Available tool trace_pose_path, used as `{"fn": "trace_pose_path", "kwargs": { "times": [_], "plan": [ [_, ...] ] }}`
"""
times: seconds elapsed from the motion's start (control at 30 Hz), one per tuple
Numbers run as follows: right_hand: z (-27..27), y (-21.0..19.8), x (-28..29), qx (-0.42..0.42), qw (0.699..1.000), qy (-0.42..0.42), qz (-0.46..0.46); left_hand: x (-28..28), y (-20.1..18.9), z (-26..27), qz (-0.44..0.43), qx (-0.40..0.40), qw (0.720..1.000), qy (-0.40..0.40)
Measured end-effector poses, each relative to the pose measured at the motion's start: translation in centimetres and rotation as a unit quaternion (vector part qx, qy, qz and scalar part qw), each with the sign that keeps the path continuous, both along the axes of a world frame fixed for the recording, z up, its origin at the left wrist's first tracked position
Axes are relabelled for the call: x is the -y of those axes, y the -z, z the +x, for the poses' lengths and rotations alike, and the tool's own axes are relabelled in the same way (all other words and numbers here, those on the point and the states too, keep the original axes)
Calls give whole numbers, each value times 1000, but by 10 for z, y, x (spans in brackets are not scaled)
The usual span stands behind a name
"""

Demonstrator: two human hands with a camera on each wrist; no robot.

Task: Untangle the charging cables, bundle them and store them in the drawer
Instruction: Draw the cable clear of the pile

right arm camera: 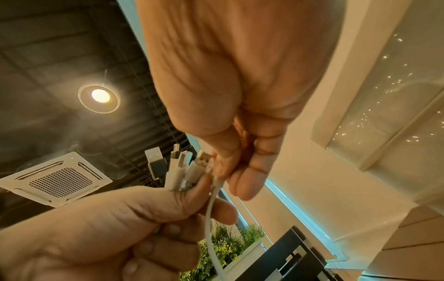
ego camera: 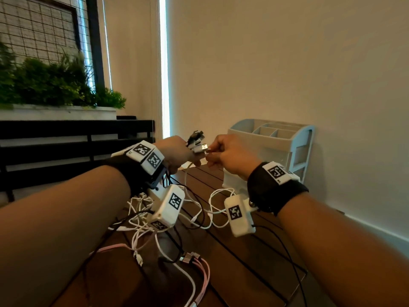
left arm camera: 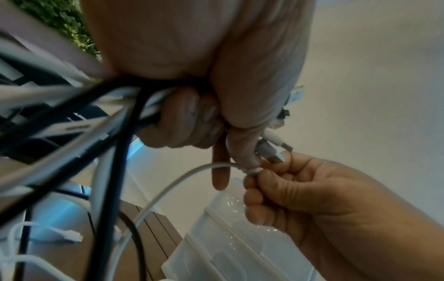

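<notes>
Above the table, my left hand [ego camera: 177, 152] grips a bunch of black and white charging cables just below their USB plugs [ego camera: 195, 140], which stick up out of the fist. In the left wrist view the curled fingers [left arm camera: 185, 121] close round those cables. My right hand [ego camera: 218, 155] pinches the plug end of one white cable [left arm camera: 177, 182] right against the bunch; the right wrist view shows its thumb and finger on that plug [right arm camera: 204, 163]. The other cables hang down into a tangle [ego camera: 150, 216] on the wooden table [ego camera: 239, 251]. A pink cable [ego camera: 204, 271] lies near me.
A pale blue desk organiser with drawers [ego camera: 274, 151] stands at the back right of the table against the wall. A black bench [ego camera: 66, 138] and a planter of green plants [ego camera: 55, 85] are on the left, beyond the table edge.
</notes>
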State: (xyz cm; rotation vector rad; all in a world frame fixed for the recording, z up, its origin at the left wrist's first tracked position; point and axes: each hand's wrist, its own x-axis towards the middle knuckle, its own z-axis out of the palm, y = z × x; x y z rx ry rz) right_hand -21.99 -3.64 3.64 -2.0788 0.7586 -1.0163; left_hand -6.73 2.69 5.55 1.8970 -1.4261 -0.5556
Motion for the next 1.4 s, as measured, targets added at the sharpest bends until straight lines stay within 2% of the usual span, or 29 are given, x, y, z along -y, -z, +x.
{"fn": "trace_pose_path", "kwargs": {
  "times": [0.13,0.2,0.27,0.37,0.47,0.6,0.7,0.77,0.83,0.9,1.0,1.1,1.17,1.23,1.27,1.3,1.33,1.37,1.4],
  "plan": [
    [4,8,0,48,998,13,37,1,4,-4,1,-11,1000,-10],
    [5,11,-2,80,989,-12,120,2,5,-8,-13,15,1000,-22],
    [8,17,-8,49,980,-62,182,3,6,-11,-20,11,999,-27],
    [17,31,-10,-12,982,-106,158,5,10,-13,-21,-1,999,-24],
    [23,40,-6,-39,986,-90,138,6,14,-13,-34,-18,999,-32],
    [23,43,-11,-21,978,-115,172,8,16,-8,-44,-33,998,-39],
    [18,43,-8,-55,984,-117,123,8,16,1,-49,21,997,-52],
    [8,45,-1,-118,986,-102,51,3,14,13,-53,106,988,-94],
    [-6,47,5,-156,985,-75,9,-1,10,30,-56,136,979,-142],
    [-19,50,9,-169,984,-55,-3,-5,7,50,-77,52,979,-181],
    [-21,59,16,-254,965,-17,-56,-6,1,70,-98,-171,962,-189],
    [-6,68,22,-323,939,18,-115,-9,-5,67,-106,-385,908,-129],
    [0,69,25,-321,937,29,-132,-12,-8,63,-129,-438,885,-90],
    [2,68,28,-321,937,35,-134,-15,-10,66,-151,-442,882,-52],
    [1,66,30,-323,937,40,-130,-18,-11,68,-156,-441,883,-42],
    [-2,63,32,-325,936,46,-127,-19,-12,72,-157,-400,902,-44],
    [-5,59,33,-331,933,53,-128,-18,-13,77,-158,-298,939,-64],
    [-8,55,33,-341,928,60,-136,-17,-14,80,-146,-139,975,-92],
    [-11,49,33,-354,920,69,-151,-16,-13,83,-121,47,985,-114]
  ]
}}
